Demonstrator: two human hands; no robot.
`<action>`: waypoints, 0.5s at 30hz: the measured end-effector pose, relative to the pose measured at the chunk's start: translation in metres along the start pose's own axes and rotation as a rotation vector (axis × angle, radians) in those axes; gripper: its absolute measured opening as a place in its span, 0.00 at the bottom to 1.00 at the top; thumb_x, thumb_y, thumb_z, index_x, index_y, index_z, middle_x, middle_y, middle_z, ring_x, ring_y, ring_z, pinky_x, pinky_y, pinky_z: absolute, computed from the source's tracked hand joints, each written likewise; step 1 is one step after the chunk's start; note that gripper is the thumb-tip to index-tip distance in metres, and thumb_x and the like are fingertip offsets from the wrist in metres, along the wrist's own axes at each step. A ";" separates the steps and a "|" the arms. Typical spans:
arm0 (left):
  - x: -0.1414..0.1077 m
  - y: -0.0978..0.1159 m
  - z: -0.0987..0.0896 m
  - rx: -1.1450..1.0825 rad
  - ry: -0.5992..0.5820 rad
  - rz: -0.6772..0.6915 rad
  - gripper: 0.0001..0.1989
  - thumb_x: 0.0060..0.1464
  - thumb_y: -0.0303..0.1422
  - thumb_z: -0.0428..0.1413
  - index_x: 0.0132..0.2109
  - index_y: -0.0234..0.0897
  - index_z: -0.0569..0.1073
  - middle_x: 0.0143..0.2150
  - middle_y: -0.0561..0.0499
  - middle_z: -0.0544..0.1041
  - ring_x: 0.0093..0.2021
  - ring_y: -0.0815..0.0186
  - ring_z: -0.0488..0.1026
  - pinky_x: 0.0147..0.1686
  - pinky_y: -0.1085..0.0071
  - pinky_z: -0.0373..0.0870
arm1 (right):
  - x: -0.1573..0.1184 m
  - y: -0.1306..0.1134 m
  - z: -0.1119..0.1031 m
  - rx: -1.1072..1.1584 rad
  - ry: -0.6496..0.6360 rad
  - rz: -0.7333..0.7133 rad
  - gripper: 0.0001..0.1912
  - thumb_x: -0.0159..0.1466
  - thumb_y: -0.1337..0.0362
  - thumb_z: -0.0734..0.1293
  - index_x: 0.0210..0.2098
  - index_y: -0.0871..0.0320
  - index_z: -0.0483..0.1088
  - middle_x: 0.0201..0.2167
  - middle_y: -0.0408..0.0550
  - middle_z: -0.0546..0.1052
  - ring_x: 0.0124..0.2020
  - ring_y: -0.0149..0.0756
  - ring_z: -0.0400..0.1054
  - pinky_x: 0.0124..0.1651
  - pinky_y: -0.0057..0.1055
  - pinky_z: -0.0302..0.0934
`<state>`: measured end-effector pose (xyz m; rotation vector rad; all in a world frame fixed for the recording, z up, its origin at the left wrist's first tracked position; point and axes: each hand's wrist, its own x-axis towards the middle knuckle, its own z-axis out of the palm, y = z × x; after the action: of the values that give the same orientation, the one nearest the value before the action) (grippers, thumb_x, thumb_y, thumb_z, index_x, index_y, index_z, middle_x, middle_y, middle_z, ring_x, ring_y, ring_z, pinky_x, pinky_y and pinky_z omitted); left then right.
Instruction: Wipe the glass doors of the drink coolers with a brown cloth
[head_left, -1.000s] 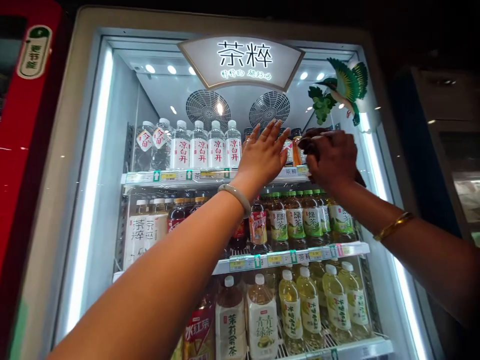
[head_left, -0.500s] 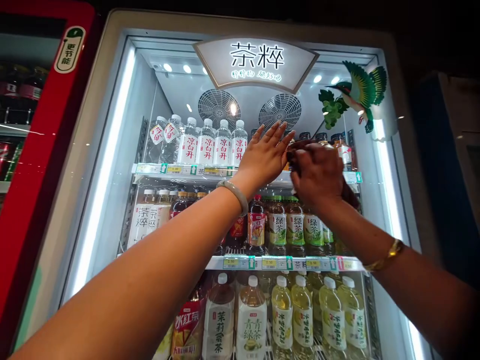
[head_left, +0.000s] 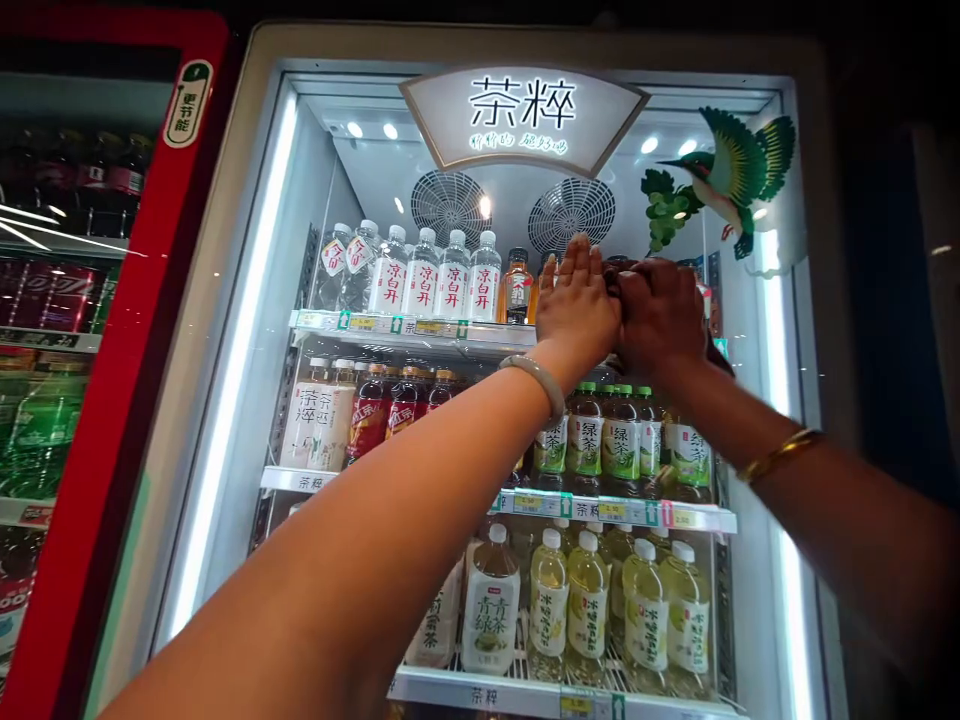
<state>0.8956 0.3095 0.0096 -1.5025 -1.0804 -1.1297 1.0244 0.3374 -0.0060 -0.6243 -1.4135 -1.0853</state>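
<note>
No bottles (head_left: 551,600) are visibly out of the cooler (head_left: 199,330); your left hand (head_left: 577,310) has straight, unclenched fingers, while your right hand's (head_left: 660,320) grip can't be told.

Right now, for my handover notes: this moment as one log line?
left hand: open, raised | right hand: beside it, grip unclear | cooler: lit, bottles shelved

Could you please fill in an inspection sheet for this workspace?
Surface: upright glass front of a lit fridge, bird sticker at upper right.
Things: bottles standing on shelves behind the glass.
Clutter: nothing seen.
Hands: left hand flat, fingers up, beside right hand, fingers bent; contact with the glass, or anything in the right, cannot be told.
Cables: nothing seen.
Surroundings: red fridge at left; dim right side.
</note>
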 end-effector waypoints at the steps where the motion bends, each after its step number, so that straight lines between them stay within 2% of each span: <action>1: -0.003 0.002 0.003 -0.003 0.023 0.029 0.33 0.65 0.32 0.40 0.75 0.28 0.54 0.79 0.42 0.53 0.80 0.56 0.43 0.78 0.50 0.33 | 0.002 0.019 -0.003 0.012 -0.028 -0.071 0.17 0.71 0.56 0.59 0.53 0.54 0.72 0.58 0.60 0.72 0.55 0.51 0.64 0.56 0.48 0.59; 2: -0.006 0.003 0.005 0.006 0.034 0.068 0.33 0.66 0.32 0.40 0.76 0.28 0.53 0.79 0.42 0.52 0.80 0.57 0.42 0.78 0.50 0.32 | 0.003 0.040 -0.006 0.005 -0.039 -0.095 0.17 0.70 0.57 0.60 0.52 0.55 0.73 0.57 0.61 0.72 0.55 0.50 0.64 0.56 0.46 0.59; 3: -0.010 0.003 0.006 0.024 0.039 0.117 0.33 0.66 0.33 0.40 0.76 0.29 0.53 0.79 0.42 0.52 0.80 0.58 0.42 0.78 0.51 0.31 | 0.001 0.060 -0.009 -0.025 -0.020 -0.052 0.17 0.69 0.58 0.61 0.51 0.56 0.74 0.56 0.62 0.73 0.55 0.51 0.64 0.56 0.46 0.59; 5: -0.018 0.002 0.007 0.065 0.042 0.240 0.32 0.68 0.34 0.39 0.76 0.32 0.51 0.80 0.46 0.49 0.80 0.61 0.40 0.79 0.54 0.31 | -0.014 0.086 -0.012 -0.123 0.063 0.137 0.17 0.65 0.60 0.64 0.51 0.58 0.74 0.55 0.66 0.73 0.55 0.55 0.65 0.55 0.49 0.60; 7: -0.022 0.002 0.007 0.095 0.023 0.336 0.31 0.70 0.35 0.37 0.77 0.36 0.51 0.80 0.49 0.48 0.80 0.63 0.40 0.79 0.55 0.32 | -0.039 0.089 -0.013 -0.196 0.135 0.280 0.19 0.62 0.61 0.66 0.51 0.59 0.74 0.55 0.68 0.72 0.56 0.60 0.65 0.53 0.54 0.61; 8: -0.022 0.003 0.007 0.106 0.007 0.360 0.31 0.70 0.35 0.36 0.76 0.36 0.52 0.80 0.49 0.49 0.80 0.63 0.41 0.79 0.54 0.32 | -0.050 0.082 -0.012 -0.196 0.143 0.277 0.19 0.61 0.61 0.67 0.51 0.58 0.74 0.56 0.67 0.72 0.56 0.61 0.65 0.53 0.55 0.61; 10: -0.020 0.005 0.007 0.118 -0.032 0.364 0.30 0.70 0.35 0.36 0.76 0.36 0.54 0.79 0.48 0.51 0.80 0.61 0.43 0.79 0.52 0.34 | -0.063 0.061 -0.012 -0.136 0.105 0.136 0.19 0.61 0.60 0.67 0.51 0.55 0.73 0.58 0.62 0.72 0.56 0.60 0.66 0.54 0.55 0.62; 12: -0.018 0.006 0.008 0.118 -0.047 0.346 0.30 0.70 0.35 0.37 0.76 0.35 0.54 0.79 0.47 0.52 0.80 0.60 0.44 0.79 0.53 0.37 | -0.056 0.049 -0.012 -0.041 0.035 -0.058 0.17 0.63 0.58 0.66 0.51 0.53 0.73 0.59 0.59 0.73 0.57 0.57 0.65 0.56 0.52 0.62; 13: -0.017 0.007 0.008 0.114 -0.042 0.341 0.31 0.70 0.35 0.38 0.76 0.34 0.54 0.79 0.48 0.52 0.80 0.60 0.44 0.79 0.53 0.37 | -0.045 0.050 -0.014 0.008 -0.012 -0.151 0.17 0.65 0.57 0.66 0.51 0.54 0.73 0.59 0.59 0.73 0.57 0.55 0.65 0.58 0.51 0.61; 15: -0.017 0.007 0.008 0.099 -0.026 0.322 0.30 0.70 0.34 0.37 0.76 0.36 0.54 0.79 0.49 0.53 0.79 0.62 0.45 0.79 0.54 0.38 | -0.021 0.070 -0.017 0.079 -0.083 -0.244 0.15 0.66 0.57 0.65 0.50 0.53 0.74 0.57 0.58 0.74 0.57 0.50 0.65 0.60 0.47 0.60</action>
<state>0.9001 0.3142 -0.0096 -1.5495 -0.8606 -0.8237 1.0969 0.3575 -0.0110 -0.4516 -1.6276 -1.1988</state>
